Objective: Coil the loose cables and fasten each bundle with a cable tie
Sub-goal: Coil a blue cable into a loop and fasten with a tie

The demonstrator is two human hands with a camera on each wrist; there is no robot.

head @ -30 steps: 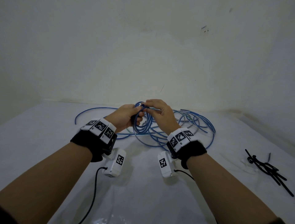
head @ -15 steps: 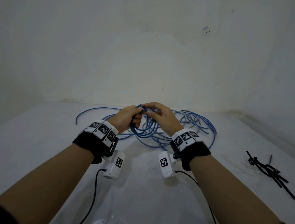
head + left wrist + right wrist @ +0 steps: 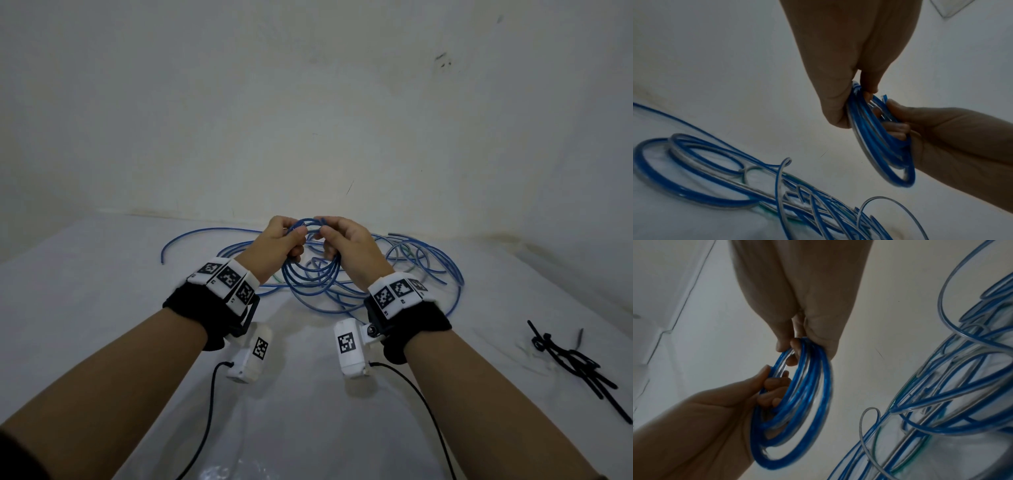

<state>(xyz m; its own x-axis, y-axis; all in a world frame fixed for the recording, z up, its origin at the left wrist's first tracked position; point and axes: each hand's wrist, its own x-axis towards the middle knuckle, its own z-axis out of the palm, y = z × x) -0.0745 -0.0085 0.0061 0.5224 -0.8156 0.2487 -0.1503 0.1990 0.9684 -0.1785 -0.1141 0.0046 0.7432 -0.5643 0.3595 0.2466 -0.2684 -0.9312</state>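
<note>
Glossy plastic on matt white

The blue cable (image 3: 313,274) has a shiny, see-through plastic coat; the tabletop (image 3: 102,308) and wall (image 3: 308,102) look matt; the black ties (image 3: 575,363) look dull.

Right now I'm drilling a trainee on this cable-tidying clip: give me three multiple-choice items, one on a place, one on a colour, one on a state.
1. Where do the black cable ties lie?
A. on the table to the person's right
B. under the coil
C. in the left hand

2. What colour is the coil in the hands?
A. red
B. blue
C. yellow

3. How is the coil held?
A. lying free on the table
B. by one hand only
C. by both hands, no tie on it yet

Key: 1 A, the ties sit apart at the right edge. 2 B, the loops are blue. 3 C, left hand and right hand both grip the loops.
</note>
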